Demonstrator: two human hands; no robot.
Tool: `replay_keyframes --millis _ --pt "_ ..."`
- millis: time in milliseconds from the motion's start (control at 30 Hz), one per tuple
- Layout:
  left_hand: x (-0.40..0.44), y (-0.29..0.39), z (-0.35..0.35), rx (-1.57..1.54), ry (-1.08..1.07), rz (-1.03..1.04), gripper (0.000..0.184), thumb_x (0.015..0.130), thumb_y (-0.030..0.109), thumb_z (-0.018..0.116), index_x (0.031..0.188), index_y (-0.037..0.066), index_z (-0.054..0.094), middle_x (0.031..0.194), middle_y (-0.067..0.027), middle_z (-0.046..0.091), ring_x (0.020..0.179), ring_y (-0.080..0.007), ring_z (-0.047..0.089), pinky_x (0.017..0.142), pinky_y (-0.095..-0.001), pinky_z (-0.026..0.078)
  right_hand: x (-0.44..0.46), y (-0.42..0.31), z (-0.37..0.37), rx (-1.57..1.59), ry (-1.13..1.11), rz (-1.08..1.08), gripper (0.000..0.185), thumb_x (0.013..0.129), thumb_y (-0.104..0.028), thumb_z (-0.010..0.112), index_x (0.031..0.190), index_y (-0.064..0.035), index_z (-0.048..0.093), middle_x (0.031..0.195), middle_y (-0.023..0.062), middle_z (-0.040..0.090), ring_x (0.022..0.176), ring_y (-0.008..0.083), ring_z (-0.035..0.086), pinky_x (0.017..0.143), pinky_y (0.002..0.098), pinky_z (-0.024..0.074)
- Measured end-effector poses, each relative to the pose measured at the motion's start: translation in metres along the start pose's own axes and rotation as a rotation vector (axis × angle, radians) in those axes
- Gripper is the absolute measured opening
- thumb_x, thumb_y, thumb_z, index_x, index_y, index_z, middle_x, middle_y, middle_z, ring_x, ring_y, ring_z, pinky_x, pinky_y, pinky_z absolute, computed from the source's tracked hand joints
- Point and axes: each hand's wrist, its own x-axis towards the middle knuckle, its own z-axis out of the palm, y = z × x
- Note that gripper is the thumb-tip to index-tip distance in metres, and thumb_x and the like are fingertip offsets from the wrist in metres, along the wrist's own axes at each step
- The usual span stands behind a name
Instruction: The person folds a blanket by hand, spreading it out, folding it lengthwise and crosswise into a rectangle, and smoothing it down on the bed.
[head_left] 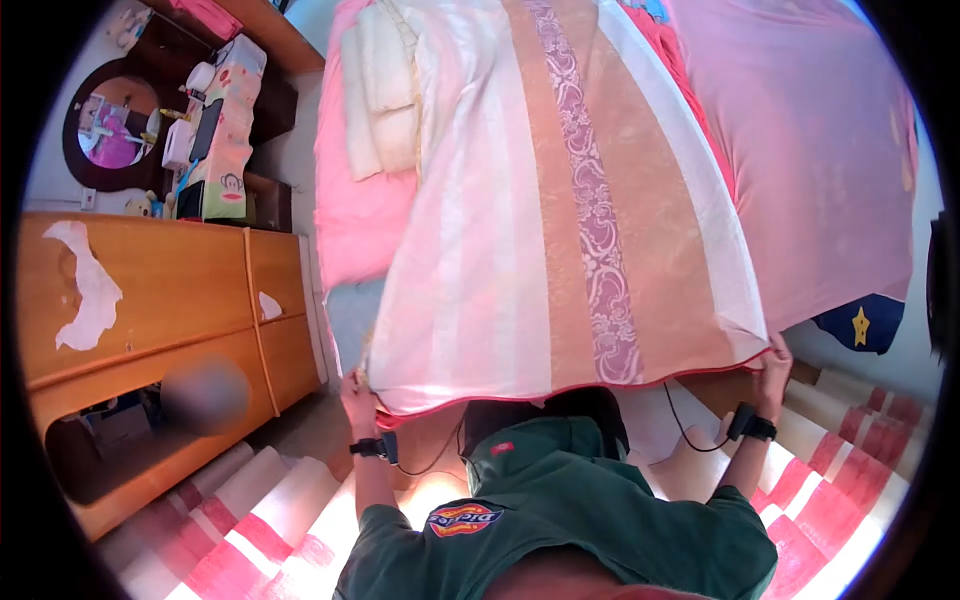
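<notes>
- The striped cover (pixel 490 230) lies spread out in front of the person, broad and mostly smooth, with its near edge, piped in red, lifted between the two hands.
- The left hand (pixel 361 402) has its fingers closed on the cover's near left corner, pinching the fabric.
- The right hand (pixel 773 378) pinches the near right corner, where the cloth puckers slightly.
- Down the middle of the cover runs a patterned purple band (pixel 590 200), set within a wide tan stripe.
- A folded cream bedding piece (pixel 380 120) rests at the cover's far left, touching its side, on a pink sheet (pixel 360 230).
- To the right of the cover, a strip of red cloth (pixel 703 108) shows, then a lilac-pink sheet (pixel 820 160).
- Beyond its near right corner hangs a dark blue cloth with a yellow star (pixel 860 327).
- Left of the cover, well apart, stand a wooden cabinet (pixel 170 270) and, farther off, an oval mirror (pixel 118 120).
- A dark band (pixel 367 447) circles the left wrist, nearer the person than the cover.
</notes>
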Motion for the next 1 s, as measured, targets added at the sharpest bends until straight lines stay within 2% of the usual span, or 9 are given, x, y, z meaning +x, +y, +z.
replay_keyframes --millis 200,300,467,600,667,733,800,867,1000 --pt "-0.007 0.118 -0.057 -0.431 0.185 0.061 0.017 0.082 -0.005 0.042 0.075 0.006 0.051 0.064 0.0054 0.044 0.054 -0.0037 0.037 0.048 -0.0205 0.029 -0.022 -0.049 -0.065 0.026 0.240 -0.250 0.027 0.080 0.004 0.049 0.103 0.0044 0.064 0.094 0.0090 0.064 0.076 0.0142 0.061 0.072 0.0242 0.0500" --pt "-0.005 0.068 -0.079 -0.445 0.247 0.017 0.016 0.079 -0.001 0.040 0.070 0.006 0.051 0.061 0.0038 0.043 0.054 -0.0044 0.039 0.049 -0.0200 0.031 -0.033 -0.025 -0.081 -0.538 0.050 -0.114 0.031 0.072 0.005 0.051 0.099 0.0031 0.066 0.076 0.0041 0.063 0.057 0.0080 0.054 0.053 0.0184 0.0440" --pt "-0.027 -0.015 -0.067 -0.082 0.040 -0.463 0.016 0.081 0.002 0.043 0.075 0.004 0.058 0.063 -0.0021 0.051 0.055 -0.0097 0.048 0.048 -0.0242 0.037 -0.059 -0.023 -0.002 -0.701 -0.213 0.230 0.044 0.068 0.013 0.053 0.110 0.0044 0.063 0.090 0.0051 0.064 0.078 0.0103 0.059 0.068 0.0223 0.0480" --pt "0.021 -0.104 -0.073 0.172 0.081 -0.243 0.019 0.077 -0.003 0.044 0.081 0.002 0.062 0.064 -0.0021 0.054 0.059 -0.0110 0.051 0.052 -0.0268 0.039 -0.053 0.012 -0.007 -0.731 -0.378 0.228 0.048 0.069 0.014 0.063 0.116 0.0065 0.058 0.102 0.0087 0.064 0.085 0.0127 0.060 0.072 0.0254 0.0496" --pt "0.003 -0.036 -0.083 0.321 0.200 0.071 0.017 0.076 -0.004 0.043 0.078 0.002 0.059 0.064 -0.0014 0.053 0.059 -0.0112 0.050 0.054 -0.0257 0.040 -0.055 -0.004 -0.005 -0.669 -0.386 0.255 0.045 0.068 0.011 0.068 0.113 0.0076 0.059 0.102 0.0125 0.065 0.087 0.0139 0.061 0.073 0.0257 0.0500" --pt "-0.008 0.004 -0.100 -0.348 0.330 -0.020 0.015 0.073 -0.007 0.043 0.074 0.002 0.055 0.065 -0.0030 0.052 0.060 -0.0154 0.050 0.056 -0.0298 0.042 -0.058 -0.025 -0.004 -0.768 -0.386 0.241 0.041 0.068 0.011 0.068 0.108 0.0080 0.062 0.099 0.0137 0.067 0.084 0.0156 0.062 0.074 0.0271 0.0506" --pt "-0.013 -0.001 -0.112 -0.330 0.351 -0.036 0.015 0.072 -0.009 0.041 0.072 0.002 0.051 0.067 -0.0050 0.053 0.061 -0.0173 0.050 0.059 -0.0325 0.043 -0.063 -0.001 -0.024 -0.866 -0.380 0.259 0.037 0.069 0.010 0.067 0.106 0.0063 0.064 0.095 0.0126 0.067 0.082 0.0149 0.062 0.073 0.0275 0.0507" --pt "-0.022 -0.027 -0.097 0.253 0.184 0.300 0.015 0.072 -0.009 0.042 0.073 0.002 0.052 0.067 -0.0057 0.053 0.061 -0.0168 0.050 0.060 -0.0312 0.043 -0.068 0.022 -0.038 -1.064 -0.354 0.265 0.030 0.070 0.007 0.066 0.100 0.0027 0.067 0.087 0.0106 0.069 0.077 0.0136 0.063 0.070 0.0284 0.0508" --pt "-0.040 -0.057 -0.067 0.385 0.071 0.028 0.010 0.075 -0.005 0.048 0.078 0.000 0.057 0.068 -0.0102 0.056 0.065 -0.0176 0.053 0.064 -0.0301 0.045 -0.084 0.071 -0.051 -1.140 -0.227 0.256 0.030 0.070 0.007 0.060 0.097 -0.0043 0.070 0.085 0.0162 0.069 0.075 0.0179 0.066 0.067 0.0295 0.0507"
